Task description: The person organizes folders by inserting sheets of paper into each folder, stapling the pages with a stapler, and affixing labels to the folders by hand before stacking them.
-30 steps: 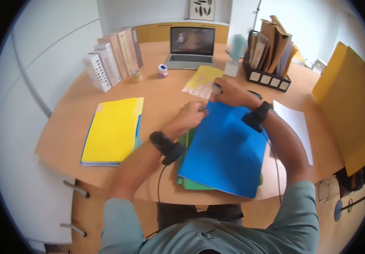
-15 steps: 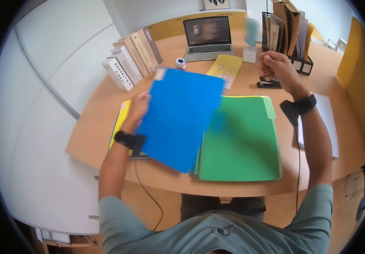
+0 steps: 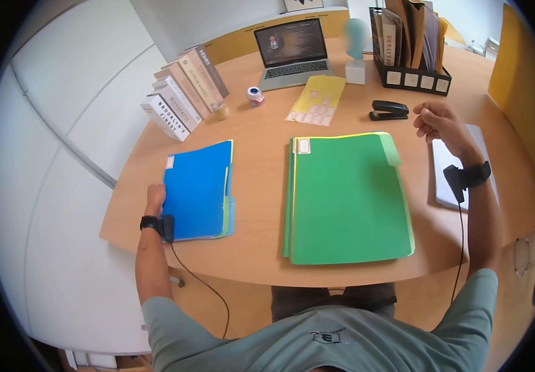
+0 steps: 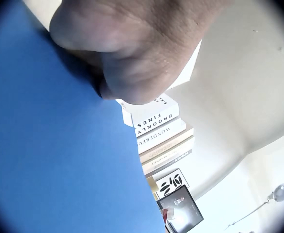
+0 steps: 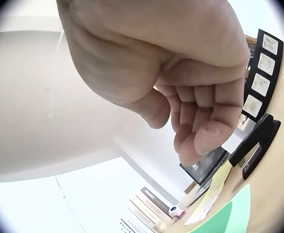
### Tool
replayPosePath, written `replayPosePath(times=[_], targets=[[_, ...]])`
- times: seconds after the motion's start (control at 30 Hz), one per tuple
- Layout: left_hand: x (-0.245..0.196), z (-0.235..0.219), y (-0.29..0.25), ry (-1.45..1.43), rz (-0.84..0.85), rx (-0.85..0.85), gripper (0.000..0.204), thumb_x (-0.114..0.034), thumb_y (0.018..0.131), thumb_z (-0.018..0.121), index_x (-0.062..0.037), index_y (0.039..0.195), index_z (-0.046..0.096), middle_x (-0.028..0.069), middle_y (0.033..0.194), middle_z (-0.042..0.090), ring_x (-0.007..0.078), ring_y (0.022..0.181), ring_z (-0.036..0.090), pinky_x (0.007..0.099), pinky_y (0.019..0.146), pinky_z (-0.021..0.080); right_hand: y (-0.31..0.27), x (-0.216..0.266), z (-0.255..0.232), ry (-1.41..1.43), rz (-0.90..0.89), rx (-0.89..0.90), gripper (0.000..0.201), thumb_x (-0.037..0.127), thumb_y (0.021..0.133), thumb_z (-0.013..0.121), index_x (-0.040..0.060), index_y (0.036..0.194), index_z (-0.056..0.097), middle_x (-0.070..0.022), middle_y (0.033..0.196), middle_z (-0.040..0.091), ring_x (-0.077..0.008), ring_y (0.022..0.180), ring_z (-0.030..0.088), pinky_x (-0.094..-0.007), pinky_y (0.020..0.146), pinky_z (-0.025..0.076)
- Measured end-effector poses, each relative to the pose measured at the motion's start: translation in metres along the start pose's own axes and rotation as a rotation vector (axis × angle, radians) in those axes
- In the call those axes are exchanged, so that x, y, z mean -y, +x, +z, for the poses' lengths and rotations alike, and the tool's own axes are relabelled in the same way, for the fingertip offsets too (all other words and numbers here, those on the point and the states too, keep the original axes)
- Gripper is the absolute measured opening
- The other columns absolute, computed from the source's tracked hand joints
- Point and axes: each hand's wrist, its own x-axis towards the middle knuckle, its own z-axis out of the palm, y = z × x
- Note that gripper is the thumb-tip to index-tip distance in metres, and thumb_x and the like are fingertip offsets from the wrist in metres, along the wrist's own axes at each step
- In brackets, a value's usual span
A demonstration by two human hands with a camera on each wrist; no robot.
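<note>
On the left of the desk the blue folder (image 3: 196, 186) lies on top of a stack, its label at the upper left. My left hand (image 3: 156, 200) grips its left edge; in the left wrist view the hand (image 4: 132, 48) has its fingers curled at the edge of the blue sheet (image 4: 59, 145). A stack of green folders (image 3: 348, 198) with yellow edges lies at the centre. My right hand (image 3: 442, 127) hangs over the right side, fingers loosely curled; in the right wrist view nothing is between the thumb and fingers of the hand (image 5: 180, 82).
A black stapler (image 3: 389, 110) and white papers (image 3: 450, 177) are near my right hand. Behind stand books (image 3: 187, 90), a laptop (image 3: 292, 53), a small fan-like object (image 3: 355, 46) and a black file holder (image 3: 413, 80). Yellow sticker sheets (image 3: 318, 99) lie mid-desk.
The blue folder has moved from the green stack to the left stack, covering the yellow folder, with my left hand on it. My right hand has let go of it and moved right.
</note>
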Motion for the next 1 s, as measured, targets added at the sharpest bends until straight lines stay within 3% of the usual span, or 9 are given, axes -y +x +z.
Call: replayPosePath(times=[0.1,0.2,0.3,0.4,0.5,0.63,0.77,0.87,1.0], targets=[[0.015,0.007,0.022,0.476,0.128,0.055,0.026,-0.016,0.089,0.056,0.0065,0.095,0.068,0.021,0.087,0.069,0.0306,0.08,0.066,0.0413,0.076,0.051,-0.016,-0.006,-0.012,0.025,0.009,-0.039,0.037,0.028,0.103,0.054,-0.0033,0.123,0.056,-0.0073,0.094,0.063,-0.0138,0.083,0.063,-0.0278,0.068,0.053],[-0.038,0.029,0.009,0.387,0.398,-0.129,0.025,-0.017,0.091,0.059,0.0052,0.096,0.069,0.0223,0.086,0.069,0.0304,0.082,0.068,0.041,0.076,0.052,-0.031,-0.004,-0.006,0.16,0.063,-0.039,0.036,0.023,0.102,0.056,-0.0046,0.124,0.055,-0.0085,0.096,0.064,-0.0157,0.086,0.065,-0.0331,0.074,0.059],[-0.155,0.07,-0.039,-0.088,0.562,0.218,0.026,-0.021,0.095,0.061,0.0029,0.1,0.069,0.0155,0.092,0.071,0.0245,0.088,0.068,0.0381,0.077,0.053,-0.027,-0.016,0.009,0.281,0.11,0.078,0.038,0.02,0.101,0.056,-0.0072,0.128,0.051,-0.0128,0.104,0.063,-0.0211,0.096,0.064,-0.0426,0.082,0.061],[-0.262,0.115,-0.107,-0.481,0.633,0.647,0.031,-0.027,0.1,0.058,0.0008,0.106,0.069,0.0056,0.105,0.068,0.0165,0.097,0.063,0.0337,0.088,0.051,-0.024,-0.015,0.035,0.27,0.177,0.106,0.042,0.021,0.101,0.057,-0.008,0.13,0.05,-0.0149,0.112,0.057,-0.0239,0.104,0.059,-0.0436,0.084,0.06],[-0.315,0.173,-0.13,-0.723,0.737,0.878,0.038,-0.032,0.101,0.057,0.0029,0.109,0.068,0.0077,0.109,0.069,0.017,0.104,0.062,0.0335,0.095,0.048,-0.019,-0.016,0.049,0.174,0.174,0.074,0.043,0.023,0.1,0.057,-0.0078,0.129,0.051,-0.0139,0.113,0.055,-0.0237,0.104,0.058,-0.0427,0.086,0.059],[-0.335,0.229,-0.159,-0.75,0.704,0.952,0.04,-0.034,0.101,0.057,0.0037,0.108,0.07,0.0073,0.103,0.071,0.0156,0.096,0.064,0.0305,0.09,0.049,-0.014,-0.014,0.053,0.08,0.178,0.125,0.039,0.027,0.101,0.055,-0.0065,0.12,0.056,-0.0123,0.111,0.055,-0.0233,0.102,0.056,-0.0422,0.083,0.06],[-0.335,0.232,-0.175,-0.675,0.681,1.005,0.041,-0.035,0.101,0.058,0.004,0.107,0.07,0.0062,0.098,0.07,0.0135,0.094,0.063,0.0289,0.087,0.049,-0.014,-0.002,0.057,-0.018,0.237,0.126,0.044,0.024,0.101,0.054,-0.0058,0.132,0.049,-0.0124,0.112,0.055,-0.0238,0.105,0.058,-0.0403,0.084,0.06],[-0.331,0.232,-0.177,-0.666,0.64,0.981,0.041,-0.035,0.1,0.058,0.0041,0.107,0.07,0.0066,0.1,0.07,0.0137,0.095,0.063,0.0288,0.088,0.048,-0.019,0.008,0.06,0.065,0.273,0.09,0.043,0.026,0.101,0.055,-0.0044,0.131,0.05,-0.0112,0.111,0.056,-0.0242,0.105,0.058,-0.0399,0.086,0.059],[-0.324,0.245,-0.172,-0.792,0.551,0.918,0.036,-0.027,0.1,0.058,0.0035,0.116,0.066,0.008,0.107,0.069,0.0145,0.102,0.062,0.0299,0.091,0.048,-0.004,-0.001,0.056,0.461,0.212,0.132,0.044,0.026,0.104,0.052,-0.0036,0.135,0.048,-0.0138,0.121,0.059,-0.0245,0.109,0.06,-0.0422,0.094,0.055]])
